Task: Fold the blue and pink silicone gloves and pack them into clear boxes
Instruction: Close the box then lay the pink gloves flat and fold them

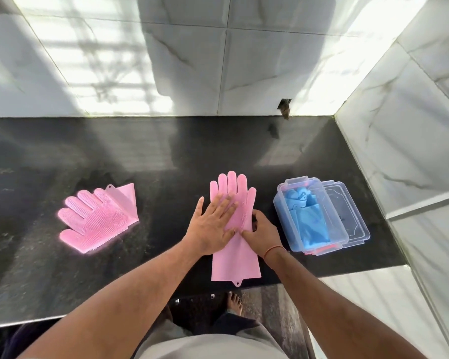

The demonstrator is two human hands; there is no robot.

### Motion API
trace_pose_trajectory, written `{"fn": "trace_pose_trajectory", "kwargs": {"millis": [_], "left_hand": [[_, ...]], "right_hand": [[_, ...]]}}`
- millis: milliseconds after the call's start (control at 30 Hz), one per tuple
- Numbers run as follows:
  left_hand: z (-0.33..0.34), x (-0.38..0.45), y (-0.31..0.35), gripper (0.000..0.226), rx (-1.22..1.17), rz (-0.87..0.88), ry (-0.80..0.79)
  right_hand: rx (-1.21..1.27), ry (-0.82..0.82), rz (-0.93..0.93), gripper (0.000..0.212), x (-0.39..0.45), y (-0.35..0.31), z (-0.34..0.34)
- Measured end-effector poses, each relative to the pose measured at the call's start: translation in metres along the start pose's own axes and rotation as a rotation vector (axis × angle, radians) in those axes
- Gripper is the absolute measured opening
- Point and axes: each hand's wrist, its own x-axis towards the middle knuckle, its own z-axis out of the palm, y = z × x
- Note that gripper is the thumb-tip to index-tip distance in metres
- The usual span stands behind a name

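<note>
A long, flat pink silicone glove [233,221] lies lengthwise on the black polished stone counter [166,156], fingers toward the wall and cuff at the near edge, where a small hanging tab juts over the rim. The left hand [213,224] lies flat on its palm area with fingers straight and spread, pinning it down. The right hand [261,233] sits at the glove's right edge near the wrist, fingers curled over that edge and apparently pinching it. Judging by how limply it lies, the glove is light, soft and floppy, likely a little grippy on the stone; it should fold easily but may spring back, so hold it by an edge or the cuff while the other hand presses the crease. To the left, well apart, a second pink silicone glove with a bristled palm [96,218] lies slanted, its cuff folded under. To the right, just beside the hands, a clear plastic box with red clips [319,216] holds folded blue silicone gloves [307,218]; a clear lid [347,216] leans against its far side.
</note>
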Motion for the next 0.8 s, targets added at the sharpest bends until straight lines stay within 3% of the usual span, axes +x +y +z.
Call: {"fn": "trace_pose_trajectory", "kwargs": {"millis": [267,633,800], "left_hand": [[0.004,-0.041,-0.033,0.083,-0.009,-0.074,0.044],[0.001,-0.101,-0.091,0.074,0.009,-0.202,0.148],[-0.012,-0.122,-0.127,0.081,-0.268,-0.353,0.284]], "right_hand": [[0.073,-0.031,-0.084,0.053,-0.01,-0.042,0.038],[0.33,-0.228,-0.19,0.056,-0.032,-0.121,0.092],[0.596,-0.286,-0.258,0.051,-0.042,-0.147,0.105]]}}
